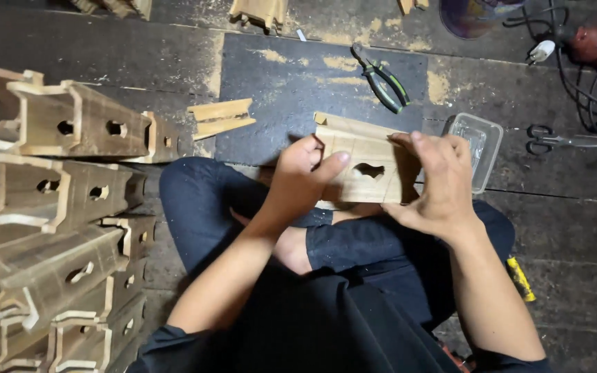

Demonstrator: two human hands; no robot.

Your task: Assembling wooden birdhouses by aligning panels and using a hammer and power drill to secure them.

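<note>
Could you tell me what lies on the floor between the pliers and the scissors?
In the head view, a clear plastic tray lies between the pliers and the scissors.

The floor [298, 83] is dark, worn boards dusted with pale sawdust. Left of the dark mat [278, 103] at its middle stands a stack of wooden pieces [57, 221]. Right of the mat, light is dim and what seems a cable [575, 83] coils.

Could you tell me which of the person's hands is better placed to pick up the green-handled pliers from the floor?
Probably the right hand: the pliers lie just beyond the wooden piece, above it. The left hand sits slightly farther off.
</note>
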